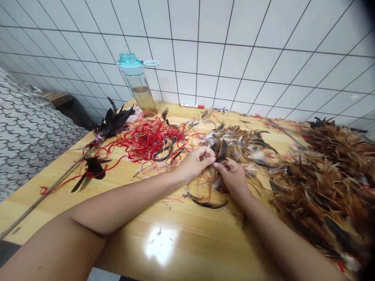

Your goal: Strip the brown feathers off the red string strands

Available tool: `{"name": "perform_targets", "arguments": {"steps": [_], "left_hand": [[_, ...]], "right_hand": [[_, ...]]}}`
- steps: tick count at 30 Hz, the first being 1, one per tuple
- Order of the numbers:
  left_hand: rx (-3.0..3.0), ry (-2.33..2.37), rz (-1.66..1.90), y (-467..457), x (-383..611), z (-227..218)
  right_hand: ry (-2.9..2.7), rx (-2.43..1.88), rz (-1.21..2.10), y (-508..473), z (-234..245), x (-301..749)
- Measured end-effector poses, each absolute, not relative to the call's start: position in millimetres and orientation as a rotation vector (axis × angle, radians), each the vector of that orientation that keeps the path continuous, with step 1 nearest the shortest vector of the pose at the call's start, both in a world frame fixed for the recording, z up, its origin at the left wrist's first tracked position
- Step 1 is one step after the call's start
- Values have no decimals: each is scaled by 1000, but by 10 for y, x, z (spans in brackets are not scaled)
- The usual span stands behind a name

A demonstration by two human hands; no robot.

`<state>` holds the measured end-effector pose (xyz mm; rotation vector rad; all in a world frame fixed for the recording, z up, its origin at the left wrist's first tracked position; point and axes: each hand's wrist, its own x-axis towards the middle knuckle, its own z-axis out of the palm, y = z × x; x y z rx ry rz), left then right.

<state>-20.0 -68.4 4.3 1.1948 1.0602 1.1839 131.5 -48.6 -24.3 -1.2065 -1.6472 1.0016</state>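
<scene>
Both my hands meet near the middle of the table (131, 242), fingertips almost touching. My left hand (199, 162) is closed in a pinch on a small bunch of dark brown feathers (220, 149), whose tips point up and away. From the other side, my right hand (233, 175) pinches the lower end of the same bunch with thumb and fingers. Just behind lies a loose pile of brown and white feathers (243, 142). To the left spreads a tangle of red string (146, 136). A dark curved feather (208, 203) rests in front of my hands.
A large heap of brown feathers (325, 195) covers the right side. At the left lies a stick (49, 197) with black feathers (113, 121) tied on its end. A water bottle (142, 93) and a marker (190, 105) sit by the tiled wall (216, 58).
</scene>
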Motion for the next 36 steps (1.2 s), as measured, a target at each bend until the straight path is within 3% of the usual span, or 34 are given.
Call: {"name": "perform_targets", "arguments": {"steps": [10,22,36], "left_hand": [[1158,1053,1082,-664,-209,8],[1685,1338,1039,-692,-242,23],[1696,1160,1083,-634,-372,221]], "right_hand": [[-1899,-1136,648,-512,-231,1330],[-2131,-1169,326,-611,-218,1314],[-1814,-1008,1054,-524,-122,1352]]}}
